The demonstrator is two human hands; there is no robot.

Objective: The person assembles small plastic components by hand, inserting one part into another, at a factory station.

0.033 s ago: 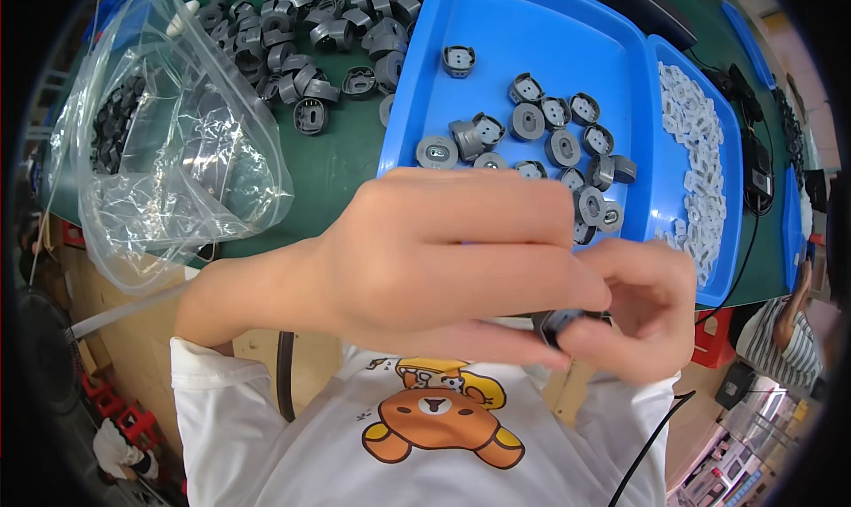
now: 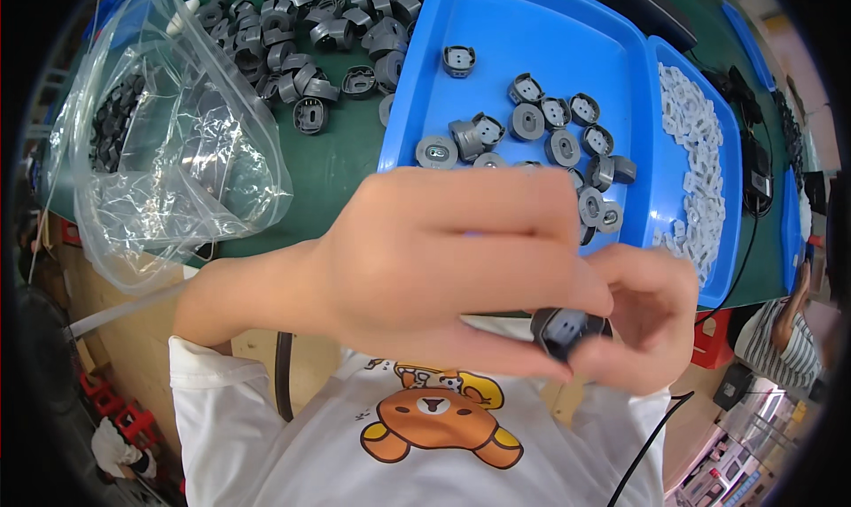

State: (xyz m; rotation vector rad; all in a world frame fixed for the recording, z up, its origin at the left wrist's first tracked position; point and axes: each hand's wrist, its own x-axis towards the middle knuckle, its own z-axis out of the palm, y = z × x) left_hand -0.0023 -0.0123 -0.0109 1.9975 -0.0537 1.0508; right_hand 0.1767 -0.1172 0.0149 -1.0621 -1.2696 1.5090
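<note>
Close in front of my chest, my left hand (image 2: 443,259) and my right hand (image 2: 651,316) meet around a small dark grey plastic housing (image 2: 560,330). Its open side shows a lighter insert. The left fingers are bent over it from above, with the left thumb at its lower left edge. From the right, my right thumb and curled fingers pinch the same piece. Fingers cover part of the housing, and the hands are slightly blurred. Beyond the hands, similar grey housings (image 2: 527,122) lie in a blue tray (image 2: 523,28), several with light inserts inside.
A heap of grey housings (image 2: 279,46) covers the far left of the green table (image 2: 332,175). Beside it sits a clear plastic bag (image 2: 195,179) with dark parts inside. On the right, a smaller blue tray (image 2: 729,232) holds many white pieces (image 2: 696,152). A black cable (image 2: 651,440) hangs at lower right.
More of the housing and its insert now shows between the hands. My right thumb has shifted slightly downward, and the left fingers have moved a little.
</note>
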